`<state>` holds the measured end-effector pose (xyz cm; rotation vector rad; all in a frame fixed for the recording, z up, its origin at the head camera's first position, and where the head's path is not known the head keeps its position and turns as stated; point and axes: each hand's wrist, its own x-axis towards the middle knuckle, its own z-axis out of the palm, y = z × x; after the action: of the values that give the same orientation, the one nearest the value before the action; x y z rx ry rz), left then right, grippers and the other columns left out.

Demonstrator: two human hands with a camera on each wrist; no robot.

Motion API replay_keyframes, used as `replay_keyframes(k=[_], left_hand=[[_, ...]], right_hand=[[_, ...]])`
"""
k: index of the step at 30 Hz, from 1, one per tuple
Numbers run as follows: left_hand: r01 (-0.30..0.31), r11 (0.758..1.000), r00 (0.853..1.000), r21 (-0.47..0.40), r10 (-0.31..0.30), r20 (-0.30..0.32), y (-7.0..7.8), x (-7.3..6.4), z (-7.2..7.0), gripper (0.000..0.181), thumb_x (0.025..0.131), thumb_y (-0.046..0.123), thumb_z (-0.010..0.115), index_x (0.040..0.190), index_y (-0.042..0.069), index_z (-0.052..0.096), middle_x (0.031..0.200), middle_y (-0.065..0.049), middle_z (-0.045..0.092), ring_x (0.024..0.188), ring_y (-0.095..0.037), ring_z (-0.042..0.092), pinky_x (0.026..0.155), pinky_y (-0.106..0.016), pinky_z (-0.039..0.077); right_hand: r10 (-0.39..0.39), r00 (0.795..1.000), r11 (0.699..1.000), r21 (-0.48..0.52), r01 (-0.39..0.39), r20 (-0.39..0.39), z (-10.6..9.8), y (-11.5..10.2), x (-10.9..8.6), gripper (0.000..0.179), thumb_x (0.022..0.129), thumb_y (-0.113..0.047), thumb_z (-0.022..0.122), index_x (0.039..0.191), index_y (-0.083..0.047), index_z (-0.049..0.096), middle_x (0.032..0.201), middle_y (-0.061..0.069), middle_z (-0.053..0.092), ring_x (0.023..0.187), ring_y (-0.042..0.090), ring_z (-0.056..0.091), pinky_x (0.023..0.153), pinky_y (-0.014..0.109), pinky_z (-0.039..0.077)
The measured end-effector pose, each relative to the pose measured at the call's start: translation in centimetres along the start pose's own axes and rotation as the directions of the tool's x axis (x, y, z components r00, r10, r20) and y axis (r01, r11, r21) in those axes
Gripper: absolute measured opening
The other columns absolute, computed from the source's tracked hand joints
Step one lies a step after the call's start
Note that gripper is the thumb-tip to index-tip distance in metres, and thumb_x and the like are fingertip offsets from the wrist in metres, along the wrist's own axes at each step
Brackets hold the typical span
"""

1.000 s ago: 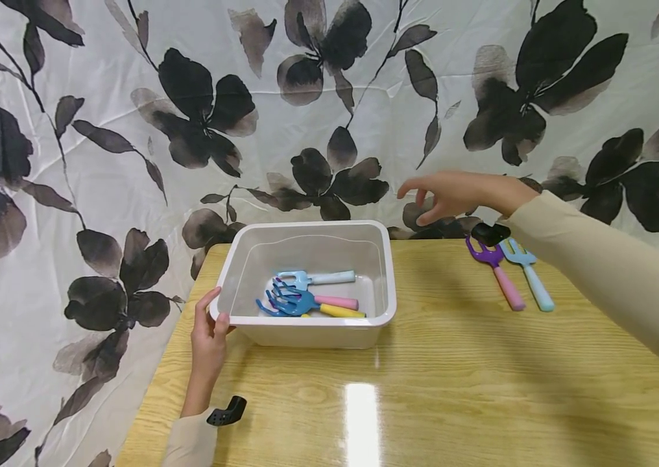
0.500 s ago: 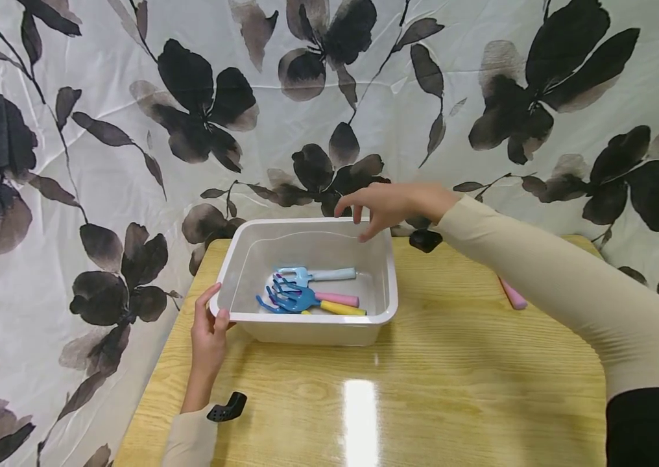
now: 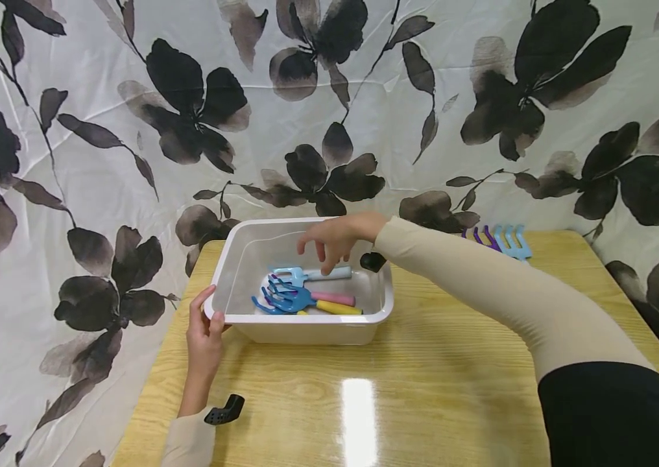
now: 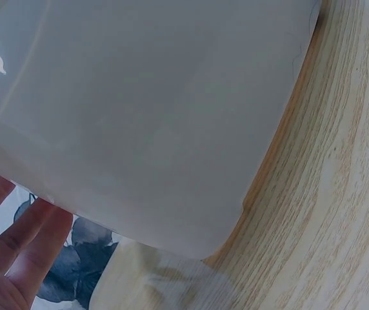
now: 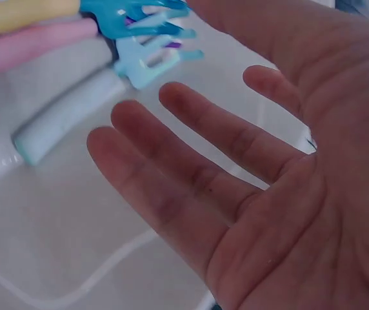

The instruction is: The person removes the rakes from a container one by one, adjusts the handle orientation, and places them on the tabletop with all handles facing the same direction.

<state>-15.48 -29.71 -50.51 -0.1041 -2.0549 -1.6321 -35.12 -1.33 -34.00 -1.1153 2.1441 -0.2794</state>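
A white plastic bin [image 3: 300, 334] stands on the wooden table, with several small toy garden forks and rakes inside. They include a light blue fork [image 3: 329, 274], a blue rake with a yellow handle [image 3: 338, 307] and a pink handle [image 3: 335, 298]. My left hand [image 3: 203, 347] holds the bin's front left corner, thumb and fingers at the rim; in the left wrist view its fingers [image 4: 42, 245] touch the bin wall. My right hand [image 3: 335, 240] hovers over the bin, above the light blue fork. Its fingers [image 5: 152, 187] are spread and relaxed, holding nothing.
On the table's back right lie a purple fork [image 3: 488, 238] and another light blue fork [image 3: 513, 242], their handles hidden behind the right sleeve [image 3: 481, 279]. A white floral cloth [image 3: 423, 136] hangs behind the wooden table [image 3: 446, 389].
My right hand has moved left and down, from beyond the bin's right side to above its inside. My left hand stays on the bin's corner.
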Motion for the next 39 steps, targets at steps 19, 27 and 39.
replay_keyframes(k=[19, 27, 39], left_hand=[[0.028, 1.000, 1.000, -0.001, -0.028, -0.014, -0.3, -0.3, -0.2, 0.050, 0.104, 0.003, 0.047, 0.152, 0.007, 0.040, 0.149, -0.022, 0.047, 0.110, -0.011, 0.063, 0.082, -0.018, 0.057], [0.019, 1.000, 1.000, -0.022, -0.019, -0.017, -0.5, -0.3, -0.1, 0.049, 0.104, 0.003, 0.048, 0.152, 0.007, 0.041, 0.146, -0.018, 0.049, 0.107, -0.008, 0.063, 0.082, -0.018, 0.057], [0.002, 1.000, 1.000, -0.027, -0.002, -0.007, -0.3, -0.4, -0.1, 0.050, 0.103, 0.002, 0.047, 0.152, 0.006, 0.040, 0.150, -0.015, 0.047, 0.110, -0.009, 0.061, 0.083, -0.019, 0.057]], right_hand=[[0.182, 0.953, 0.978, 0.052, -0.200, 0.243, 5.3, 0.1, 5.9, 0.065, 0.086, -0.019, 0.084, 0.141, -0.011, 0.050, 0.112, 0.013, 0.061, 0.101, 0.038, 0.072, 0.085, 0.045, 0.062], [0.230, 0.932, 0.972, -0.020, -0.235, 0.281, 6.6, 0.7, 6.3, 0.050, 0.086, -0.021, 0.084, 0.127, -0.012, 0.057, 0.100, 0.018, 0.074, 0.093, 0.034, 0.075, 0.079, 0.034, 0.060], [0.245, 0.941, 0.966, -0.142, -0.216, 0.233, 8.6, 0.8, 7.7, 0.036, 0.080, -0.014, 0.089, 0.101, -0.014, 0.060, 0.088, 0.007, 0.072, 0.078, 0.022, 0.072, 0.073, 0.033, 0.061]])
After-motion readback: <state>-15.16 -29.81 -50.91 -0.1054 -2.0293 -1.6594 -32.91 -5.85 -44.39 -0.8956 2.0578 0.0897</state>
